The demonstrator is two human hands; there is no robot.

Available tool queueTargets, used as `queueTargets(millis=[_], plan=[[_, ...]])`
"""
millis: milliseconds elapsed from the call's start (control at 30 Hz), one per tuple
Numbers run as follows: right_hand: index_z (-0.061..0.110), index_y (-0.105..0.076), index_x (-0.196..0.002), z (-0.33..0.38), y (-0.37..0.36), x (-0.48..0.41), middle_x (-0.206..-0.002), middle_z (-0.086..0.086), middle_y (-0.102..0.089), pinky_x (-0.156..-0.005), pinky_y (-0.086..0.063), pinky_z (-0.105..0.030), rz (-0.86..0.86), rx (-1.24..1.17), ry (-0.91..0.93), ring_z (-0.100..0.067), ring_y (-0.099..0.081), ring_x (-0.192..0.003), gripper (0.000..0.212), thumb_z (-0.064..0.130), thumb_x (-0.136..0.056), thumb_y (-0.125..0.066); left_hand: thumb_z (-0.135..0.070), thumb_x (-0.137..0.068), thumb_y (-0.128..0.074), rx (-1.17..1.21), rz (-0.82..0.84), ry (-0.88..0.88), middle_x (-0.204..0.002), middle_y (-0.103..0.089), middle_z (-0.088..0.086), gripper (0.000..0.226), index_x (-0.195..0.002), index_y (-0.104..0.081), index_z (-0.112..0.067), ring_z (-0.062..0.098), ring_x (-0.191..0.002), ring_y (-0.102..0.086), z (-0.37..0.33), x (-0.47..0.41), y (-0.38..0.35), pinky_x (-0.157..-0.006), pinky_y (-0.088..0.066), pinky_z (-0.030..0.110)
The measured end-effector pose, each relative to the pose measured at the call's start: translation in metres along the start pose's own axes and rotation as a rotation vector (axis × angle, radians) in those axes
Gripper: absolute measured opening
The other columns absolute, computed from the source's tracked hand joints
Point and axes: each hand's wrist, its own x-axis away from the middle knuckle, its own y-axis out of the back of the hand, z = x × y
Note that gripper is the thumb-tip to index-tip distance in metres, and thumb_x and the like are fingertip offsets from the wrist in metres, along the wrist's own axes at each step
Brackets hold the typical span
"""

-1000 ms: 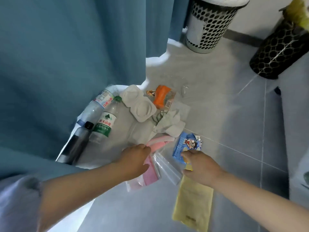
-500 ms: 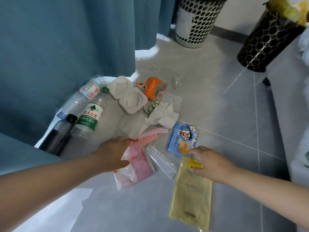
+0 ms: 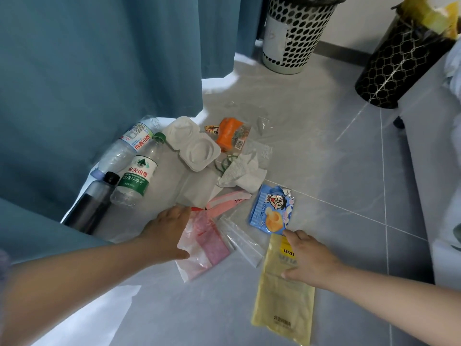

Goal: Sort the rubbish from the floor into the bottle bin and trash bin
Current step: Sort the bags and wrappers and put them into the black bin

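Gripping pink bag [image 3: 210, 248] with left hand [image 3: 166, 236]; right hand [image 3: 309, 258] flat on yellow bag [image 3: 284, 308]

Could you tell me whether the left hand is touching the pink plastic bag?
Touching. The head view shows the left hand pinching the bunched edge of the pink plastic bag.

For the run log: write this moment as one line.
left hand: grips pink plastic bag | right hand: rests on yellow bag | bottles: three on floor, untouched | white bin, black bin: upright, far from both hands
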Motion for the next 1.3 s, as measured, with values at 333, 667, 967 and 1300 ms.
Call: queueTargets(millis=[333, 667, 967, 1300], plan=[[0.026, -0.037, -0.129, -0.005, -0.009, -0.010, -0.124, 0.005, -0.046, -0.095, -0.043, -0.030, -0.098, -0.098, -0.079, -0.017, -0.046, -0.117, 0.076, 0.051, -0.067, -0.072, -0.050, -0.077, -0.071, 0.001, -0.026, 0.021, -0.152, -0.022, 0.004, 0.104, -0.150, -0.005, -0.016, 0.025, -0.138, -0.029, -0.004, -0.007, -0.003, -0.109, -0.035, 0.034], [0.024, -0.054, -0.120, -0.011, -0.017, -0.014, -0.116, 0.004, -0.053, -0.088, -0.043, -0.026, -0.028, -0.095, -0.072, -0.017, -0.051, -0.114, 0.052, 0.046, -0.075, -0.069, -0.040, -0.075, -0.075, -0.008, -0.016, 0.045, -0.111, -0.051, -0.001, 0.057, -0.113, -0.038, -0.018, 0.016, -0.098, -0.053, -0.003, -0.005, -0.006, -0.073, -0.039, 0.022], [0.024, -0.048, -0.061, -0.016, 0.030, -0.032, -0.064, 0.008, -0.050, -0.054, -0.032, -0.022, -0.066, -0.377, 0.041, -0.005, -0.045, -0.058, 0.036, 0.031, -0.070, -0.082, -0.030, -0.075, -0.075, 0.278, 0.057, -0.014, -0.104, -0.059, -0.003, 0.031, -0.101, -0.061, -0.021, 0.016, -0.098, -0.056, -0.003, -0.011, 0.003, -0.077, -0.045, 0.024], [0.015, -0.057, -0.078, -0.029, 0.063, -0.072, -0.099, -0.003, -0.050, -0.076, -0.044, -0.029, -0.276, -0.192, -0.014, -0.020, -0.054, -0.095, 0.031, 0.036, -0.073, -0.078, -0.029, -0.077, -0.075, 0.521, -0.046, -0.048, -0.060, -0.042, -0.008, 0.040, -0.058, -0.041, -0.024, 0.004, -0.056, -0.040, -0.016, -0.017, 0.004, -0.050, -0.026, 0.019]])
